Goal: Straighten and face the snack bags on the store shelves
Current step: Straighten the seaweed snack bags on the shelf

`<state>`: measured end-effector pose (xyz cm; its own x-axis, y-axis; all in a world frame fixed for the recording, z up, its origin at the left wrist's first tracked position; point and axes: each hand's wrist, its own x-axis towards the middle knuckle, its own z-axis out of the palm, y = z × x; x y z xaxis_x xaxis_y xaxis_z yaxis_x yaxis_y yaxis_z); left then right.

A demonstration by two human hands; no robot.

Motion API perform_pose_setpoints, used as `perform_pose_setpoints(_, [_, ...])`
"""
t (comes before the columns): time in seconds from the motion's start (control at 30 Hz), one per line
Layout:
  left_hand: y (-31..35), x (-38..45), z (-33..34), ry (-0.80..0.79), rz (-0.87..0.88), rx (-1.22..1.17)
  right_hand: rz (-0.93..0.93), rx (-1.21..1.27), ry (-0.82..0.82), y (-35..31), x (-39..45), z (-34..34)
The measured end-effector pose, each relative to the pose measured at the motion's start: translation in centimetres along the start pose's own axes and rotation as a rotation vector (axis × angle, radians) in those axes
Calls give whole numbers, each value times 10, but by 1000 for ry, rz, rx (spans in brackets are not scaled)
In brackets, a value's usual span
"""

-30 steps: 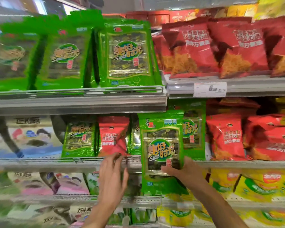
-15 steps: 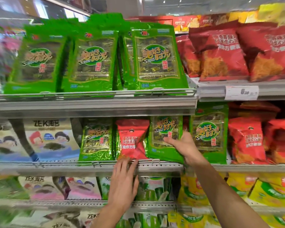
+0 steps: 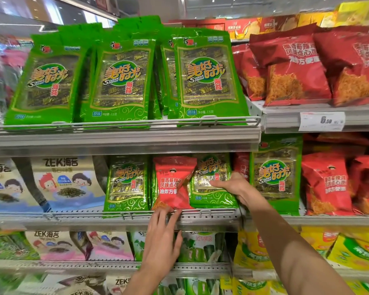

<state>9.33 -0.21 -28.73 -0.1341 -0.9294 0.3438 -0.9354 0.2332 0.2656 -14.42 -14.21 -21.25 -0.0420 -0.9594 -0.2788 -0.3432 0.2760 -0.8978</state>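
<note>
Head view
Right hand (image 3: 234, 186): fingers curled, gripping a green seaweed bag (image 3: 211, 184) on the middle shelf (image 3: 73, 218).
Left hand (image 3: 162, 237): fingers straight, slightly spread, tips touching a red snack bag (image 3: 170, 184) at the wire rail (image 3: 200, 212).
Materials: glossy flat foil bags, perforated metal shelving.
Room: store aisle, price tag (image 3: 322, 121).

The green seaweed bags (image 3: 209, 77) above the metal shelf rail (image 3: 124, 124) are glossy plastic film with clear windows. Right of that rail, the red snack bags (image 3: 294, 69) look shiny and crinkled. Below it, the shelf edge (image 3: 115, 143) is smooth grey metal; the price tag (image 3: 322, 121) appears matt paper.
</note>
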Motion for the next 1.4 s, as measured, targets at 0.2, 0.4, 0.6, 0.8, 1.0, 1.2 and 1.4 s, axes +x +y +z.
perform_pose_setpoints(0.2, [2, 0, 7, 15, -27, 13, -97, -230, 244, 24, -11, 9])
perform_pose_setpoints(0.4, [4, -1, 6, 14, -30, 12, -128, -537, 405, 28, -32, 33])
perform_pose_setpoints(0.6, [15, -7, 8, 53, -37, -2, -295, -606, 430, 41, -70, 33])
perform_pose_setpoints(0.8, [67, 7, 22, 99, 150, -90, -604, -480, 670, 63, -107, -6])
perform_pose_setpoints(1.0, [110, 32, 37, 48, 145, -46, -507, -194, 860, 84, -101, -82])
perform_pose_setpoints(1.2, [122, 37, 50, 43, 51, 63, -519, -38, 752, 99, -71, -123])
perform_pose_setpoints(1.4, [123, 39, 61, 100, 46, 102, -370, -20, 245, 98, -35, -144])
